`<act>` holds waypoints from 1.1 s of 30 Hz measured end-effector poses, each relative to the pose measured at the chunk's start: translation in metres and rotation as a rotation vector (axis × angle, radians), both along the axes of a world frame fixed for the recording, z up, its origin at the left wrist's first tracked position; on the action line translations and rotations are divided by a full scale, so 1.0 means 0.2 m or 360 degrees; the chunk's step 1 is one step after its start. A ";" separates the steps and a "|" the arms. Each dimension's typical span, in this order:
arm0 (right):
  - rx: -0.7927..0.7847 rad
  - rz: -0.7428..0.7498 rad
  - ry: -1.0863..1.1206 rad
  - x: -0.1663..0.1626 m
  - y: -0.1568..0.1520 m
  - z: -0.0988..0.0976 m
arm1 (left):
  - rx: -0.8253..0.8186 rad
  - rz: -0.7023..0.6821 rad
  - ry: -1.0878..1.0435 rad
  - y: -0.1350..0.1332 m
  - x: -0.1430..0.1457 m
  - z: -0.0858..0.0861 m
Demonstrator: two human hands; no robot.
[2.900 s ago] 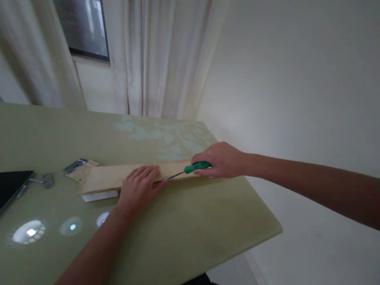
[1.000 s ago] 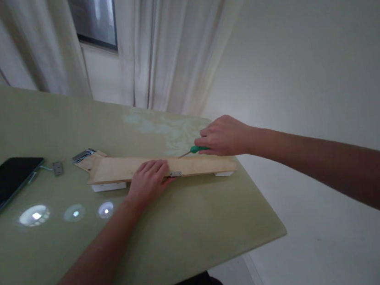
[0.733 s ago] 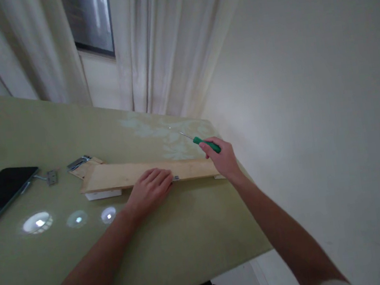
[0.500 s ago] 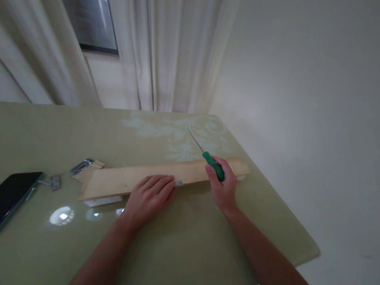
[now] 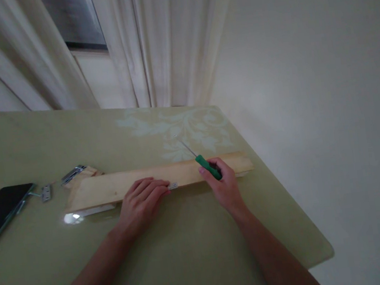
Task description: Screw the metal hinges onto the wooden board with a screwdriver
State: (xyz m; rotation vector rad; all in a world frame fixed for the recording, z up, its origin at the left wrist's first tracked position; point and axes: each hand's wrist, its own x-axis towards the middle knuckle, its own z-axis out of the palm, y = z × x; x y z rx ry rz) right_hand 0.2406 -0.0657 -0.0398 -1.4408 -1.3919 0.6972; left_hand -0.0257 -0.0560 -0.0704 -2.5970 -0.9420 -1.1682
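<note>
A pale wooden board (image 5: 187,173) lies across the table, raised on supports. My left hand (image 5: 144,201) rests on its near edge, fingers together. The fingertips press a small metal hinge (image 5: 173,185) against the board; the thumb is hidden and part of the hinge is covered. In my right hand (image 5: 227,185) is a screwdriver (image 5: 208,166) with a green handle, gripped above the board's right part. Its thin shaft points up and away to the left, and the tip is clear of the board and hinge.
At the left, a black phone (image 5: 2,211) lies beside a loose hinge (image 5: 45,193). Metal pieces (image 5: 72,174) sit on small wood pieces (image 5: 91,171) behind the board's left end. A white block (image 5: 96,210) shows under the board. The table's right edge (image 5: 278,187) runs along the wall.
The view has shifted slightly, so the phone and the board's left end appear further left. The screwdriver tilts more to the left and its tip sits lower. Both hands keep their holds.
</note>
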 end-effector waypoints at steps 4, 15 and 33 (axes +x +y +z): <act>-0.0061 0.0073 0.0036 0.00 0.00 -0.02 | -0.0027 -0.0034 -0.0039 0.00 -0.01 0.01; -0.0132 0.0556 -0.0214 0.13 0.01 0.08 | -0.0001 0.0104 0.0084 0.02 0.01 -0.04; -0.0303 0.0653 -0.0155 0.38 0.00 0.15 | 0.0151 -0.0005 -0.0015 0.02 0.00 -0.04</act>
